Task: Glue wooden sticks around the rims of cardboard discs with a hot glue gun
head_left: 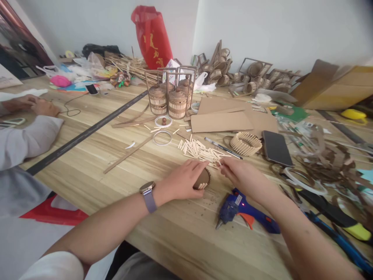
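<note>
My left hand [183, 178], with a watch on its wrist, curls round a small round brown cardboard base [203, 179] on the table. A few short pale sticks stand along the base's near edge, and my fingers hide its left side. My right hand [234, 169] is closed in a pinch just right of the base, with what looks like one short wooden stick between its fingertips. Right behind both hands lies a loose pile of short wooden sticks [198, 149]. A blue glue gun [233, 208] with a lit red light rests below my right hand.
Behind are a pen [223, 147], a stick ring [245, 143], a phone [277, 147] and cardboard sheets [221, 121]. Lidded stick baskets [177, 103] stand farther back. Pliers [335, 208] and brown strips crowd the right. Another person's hands [43, 105] are at far left.
</note>
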`<state>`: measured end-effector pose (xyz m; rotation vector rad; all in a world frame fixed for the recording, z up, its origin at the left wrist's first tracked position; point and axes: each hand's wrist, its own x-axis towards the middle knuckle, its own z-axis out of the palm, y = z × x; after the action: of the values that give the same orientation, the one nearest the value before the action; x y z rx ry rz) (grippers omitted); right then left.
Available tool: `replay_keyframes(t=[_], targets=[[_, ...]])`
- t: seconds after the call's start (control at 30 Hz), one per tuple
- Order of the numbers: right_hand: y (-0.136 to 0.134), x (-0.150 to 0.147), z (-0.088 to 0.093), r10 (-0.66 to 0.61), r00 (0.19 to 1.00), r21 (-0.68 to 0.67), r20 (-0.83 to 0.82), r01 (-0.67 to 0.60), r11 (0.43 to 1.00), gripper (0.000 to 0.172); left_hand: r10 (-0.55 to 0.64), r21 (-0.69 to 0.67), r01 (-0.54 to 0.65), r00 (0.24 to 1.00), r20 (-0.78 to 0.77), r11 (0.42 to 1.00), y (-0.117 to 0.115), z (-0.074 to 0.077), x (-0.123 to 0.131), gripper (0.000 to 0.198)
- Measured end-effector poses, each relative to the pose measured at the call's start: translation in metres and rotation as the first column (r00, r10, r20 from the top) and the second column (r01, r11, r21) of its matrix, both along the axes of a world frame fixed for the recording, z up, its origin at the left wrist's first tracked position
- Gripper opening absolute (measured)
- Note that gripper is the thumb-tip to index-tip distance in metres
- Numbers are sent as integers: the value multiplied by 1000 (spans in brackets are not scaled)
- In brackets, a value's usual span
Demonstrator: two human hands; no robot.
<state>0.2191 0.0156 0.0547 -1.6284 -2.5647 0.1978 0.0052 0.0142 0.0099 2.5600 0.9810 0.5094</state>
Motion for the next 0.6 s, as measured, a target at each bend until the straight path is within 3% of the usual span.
replay_keyframes(t=[0.17, 0.3, 0.37, 0.6], targets=[[-7, -1, 8, -14, 973, 13, -232, 17, 1000, 22, 3, 0, -3, 1000, 13, 1000, 0, -1, 0, 82], [-7, -2, 17, -34, 927, -149, -374, -24, 989, 25, -3, 3, 3, 1000, 18, 1000, 0, 0, 0, 81], [-7, -1, 19, -40, 907, -226, -419, -61, 972, 30, -6, 2, 6, 1000, 14, 1000, 0, 0, 0, 80], [-9, -6, 18, 4, 875, -241, -484, -138, 961, 30, -9, -13, 10, 999, 46, 1000, 1, -2, -1, 78]])
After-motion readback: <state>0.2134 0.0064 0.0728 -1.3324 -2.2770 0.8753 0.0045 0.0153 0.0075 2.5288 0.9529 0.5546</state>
